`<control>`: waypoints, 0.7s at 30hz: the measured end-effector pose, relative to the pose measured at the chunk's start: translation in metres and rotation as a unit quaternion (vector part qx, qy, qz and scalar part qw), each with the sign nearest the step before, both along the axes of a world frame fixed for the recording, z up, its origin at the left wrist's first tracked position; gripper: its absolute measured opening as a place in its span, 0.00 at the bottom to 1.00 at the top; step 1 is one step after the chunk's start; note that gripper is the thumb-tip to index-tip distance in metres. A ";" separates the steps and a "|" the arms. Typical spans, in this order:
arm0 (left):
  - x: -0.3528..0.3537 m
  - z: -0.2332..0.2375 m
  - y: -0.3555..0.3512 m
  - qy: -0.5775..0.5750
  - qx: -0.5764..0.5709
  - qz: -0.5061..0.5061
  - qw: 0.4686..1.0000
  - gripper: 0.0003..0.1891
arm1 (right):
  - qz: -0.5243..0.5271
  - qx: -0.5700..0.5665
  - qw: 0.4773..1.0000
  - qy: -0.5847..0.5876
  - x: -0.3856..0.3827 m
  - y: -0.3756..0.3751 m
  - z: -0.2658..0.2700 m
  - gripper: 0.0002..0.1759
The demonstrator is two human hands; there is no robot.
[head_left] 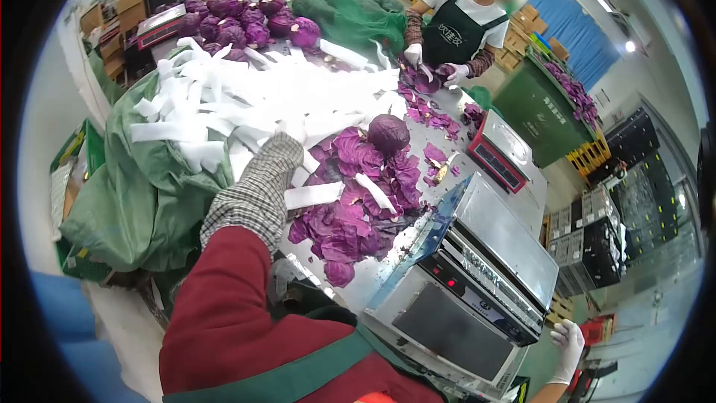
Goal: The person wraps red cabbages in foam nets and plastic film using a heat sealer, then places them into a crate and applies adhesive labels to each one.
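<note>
My left hand (pixel 293 131), in a white glove below a checked sleeve cover, reaches into a heap of white foam strips (pixel 253 101). Its fingers blend into the bright foam, so its grip is hidden. To the right of the wrist lie loose purple cabbage leaves (pixel 350 216), with a whole purple cabbage (pixel 388 135) on top. One foam strip (pixel 315 195) rests across the leaves beside my forearm. My right hand is out of sight. A white-gloved hand (pixel 569 345) with a bare wrist, at the lower right, seems to be another person's.
A wrapping machine (pixel 462 321) with red lights stands on the near right of the metal table. Beyond it sits a red-framed scale (pixel 501 149). A co-worker (pixel 451 30) handles cabbage across the table. More cabbages (pixel 231 19) are piled at the far left. Green cloth (pixel 134 194) hangs at the left.
</note>
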State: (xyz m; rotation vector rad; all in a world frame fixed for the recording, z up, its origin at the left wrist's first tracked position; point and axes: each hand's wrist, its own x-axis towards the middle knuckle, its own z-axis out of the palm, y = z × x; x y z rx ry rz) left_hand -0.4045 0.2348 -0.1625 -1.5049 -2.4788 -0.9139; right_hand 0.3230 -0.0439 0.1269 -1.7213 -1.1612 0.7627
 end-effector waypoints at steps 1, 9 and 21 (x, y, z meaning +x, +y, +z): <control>-0.001 0.031 -0.004 0.011 0.055 0.019 0.998 0.13 | 0.020 -0.009 1.000 -0.018 -0.015 0.003 0.006 0.18; 0.066 0.246 -0.051 -0.102 0.293 -0.466 0.828 0.15 | 0.164 0.124 0.967 -0.152 -0.214 0.101 0.024 0.14; 0.186 0.214 -0.082 -0.664 0.183 -0.459 0.561 0.22 | 0.316 0.213 0.911 -0.157 -0.404 0.211 -0.029 0.08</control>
